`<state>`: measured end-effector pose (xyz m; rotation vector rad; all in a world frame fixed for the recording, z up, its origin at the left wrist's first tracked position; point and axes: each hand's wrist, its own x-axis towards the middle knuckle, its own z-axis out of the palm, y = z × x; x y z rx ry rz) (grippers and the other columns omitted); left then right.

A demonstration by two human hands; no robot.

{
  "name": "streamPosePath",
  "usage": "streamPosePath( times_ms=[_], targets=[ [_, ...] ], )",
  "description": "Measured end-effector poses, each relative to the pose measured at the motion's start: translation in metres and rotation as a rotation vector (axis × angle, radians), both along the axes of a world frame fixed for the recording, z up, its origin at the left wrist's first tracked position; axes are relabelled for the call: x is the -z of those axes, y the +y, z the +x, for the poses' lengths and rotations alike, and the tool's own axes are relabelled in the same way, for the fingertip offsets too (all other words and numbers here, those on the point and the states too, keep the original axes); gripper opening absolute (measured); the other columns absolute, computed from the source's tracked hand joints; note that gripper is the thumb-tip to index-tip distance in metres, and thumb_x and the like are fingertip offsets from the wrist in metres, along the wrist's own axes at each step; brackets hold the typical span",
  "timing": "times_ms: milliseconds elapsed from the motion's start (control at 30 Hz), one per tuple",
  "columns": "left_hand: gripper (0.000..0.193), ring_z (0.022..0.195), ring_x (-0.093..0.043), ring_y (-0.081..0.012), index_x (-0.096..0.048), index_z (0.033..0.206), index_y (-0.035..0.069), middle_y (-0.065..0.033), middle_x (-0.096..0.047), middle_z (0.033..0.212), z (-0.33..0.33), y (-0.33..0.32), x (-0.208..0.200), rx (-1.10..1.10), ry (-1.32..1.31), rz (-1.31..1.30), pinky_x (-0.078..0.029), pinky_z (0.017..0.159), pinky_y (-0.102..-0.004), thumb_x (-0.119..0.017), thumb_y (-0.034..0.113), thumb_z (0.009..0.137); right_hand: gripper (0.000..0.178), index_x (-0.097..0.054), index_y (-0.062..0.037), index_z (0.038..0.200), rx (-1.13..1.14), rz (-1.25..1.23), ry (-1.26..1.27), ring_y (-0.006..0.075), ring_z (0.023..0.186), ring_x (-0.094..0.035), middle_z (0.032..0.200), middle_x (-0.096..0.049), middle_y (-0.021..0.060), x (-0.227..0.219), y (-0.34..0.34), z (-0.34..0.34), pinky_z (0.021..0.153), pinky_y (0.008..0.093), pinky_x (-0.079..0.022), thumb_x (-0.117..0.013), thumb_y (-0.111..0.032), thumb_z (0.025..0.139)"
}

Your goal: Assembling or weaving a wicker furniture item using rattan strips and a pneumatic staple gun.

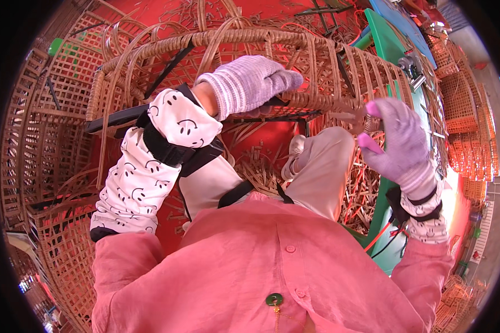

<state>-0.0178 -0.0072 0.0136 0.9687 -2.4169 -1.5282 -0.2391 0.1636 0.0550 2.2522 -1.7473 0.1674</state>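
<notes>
A large brown wicker basket [200, 41] lies in front of me, its thick wrapped rim arching across. My left hand [247, 86], in a pale lilac knitted glove, is closed over the nearer edge of the basket, its fingertips partly hidden below. Off the right end of that edge stick blurred brown strips [347, 115]. My right hand [397, 139], gloved alike with pink tips on thumb and finger, is beside them. Its thumb and finger are spread apart, and nothing shows held between them. A dark bar [125, 116] runs along the basket's near side on the left.
A green board or bench [382, 41] with a metal fitting [412, 65] stands at the right. Stacked woven baskets [464, 111] lie beyond it, and lattice panels [55, 139] fill the left. Cut strips litter the red floor [261, 145] around my legs.
</notes>
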Motion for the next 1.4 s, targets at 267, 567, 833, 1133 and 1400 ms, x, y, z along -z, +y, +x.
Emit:
streamPosePath(
  times_ms=[267, 567, 833, 1133, 1400],
  targets=[
    [0.033, 0.066, -0.063, -0.0183, -0.061, 0.105, 0.006, -0.0105, -0.064, 0.082, 0.000, -0.004, 0.008, 0.121, 0.014, -0.352, -0.051, 0.057, -0.0290, -0.047, 0.032, 0.090, 0.050, -0.049, -0.0107, 0.104, -0.147, 0.066, 0.093, 0.0250, 0.094, -0.050, 0.102, -0.050, 0.0077, 0.003, -0.039, 0.025, 0.079, 0.0383, -0.037, -0.067, -0.037, 0.066],
    [0.038, 0.054, -0.059, -0.0150, -0.060, 0.105, 0.005, -0.0097, -0.061, 0.072, 0.005, 0.000, -0.010, 0.113, 0.087, -0.144, -0.046, 0.046, -0.0274, -0.046, 0.037, 0.090, 0.067, -0.046, -0.0079, 0.116, -0.187, -0.011, 0.257, 0.0254, 0.102, -0.049, 0.109, -0.049, 0.0101, 0.006, -0.055, 0.023, 0.085, 0.0391, -0.036, -0.071, -0.038, 0.061],
    [0.038, 0.049, -0.058, -0.0124, -0.060, 0.099, 0.004, -0.0066, -0.059, 0.064, 0.001, -0.005, 0.000, 0.101, 0.091, -0.119, -0.046, 0.041, -0.0244, -0.046, 0.038, 0.090, 0.062, -0.048, -0.0086, 0.114, -0.209, -0.074, 0.294, 0.0244, 0.098, -0.051, 0.105, -0.052, 0.0078, 0.011, -0.061, 0.019, 0.081, 0.0382, -0.039, -0.070, -0.039, 0.064],
    [0.023, 0.063, -0.060, -0.0164, -0.055, 0.103, 0.006, -0.0075, -0.058, 0.079, 0.008, -0.027, 0.011, 0.224, 0.207, -0.087, -0.050, 0.053, -0.0285, -0.052, 0.013, 0.081, 0.050, -0.052, -0.0097, 0.105, -0.133, -0.012, 0.035, 0.0228, 0.089, -0.054, 0.093, -0.055, 0.0029, 0.004, -0.049, 0.011, 0.072, 0.0376, -0.042, -0.067, -0.039, 0.068],
    [0.034, 0.069, -0.059, -0.0260, -0.053, 0.103, 0.006, -0.0101, -0.057, 0.087, 0.013, -0.033, 0.017, 0.416, 0.370, -0.885, -0.049, 0.064, -0.0330, -0.062, 0.007, 0.070, 0.071, -0.046, -0.0065, 0.120, -0.106, -0.121, 0.228, 0.0239, 0.098, -0.048, 0.104, -0.049, 0.0075, 0.016, -0.042, 0.022, 0.084, 0.0408, -0.034, -0.066, -0.046, 0.065]
  ],
)
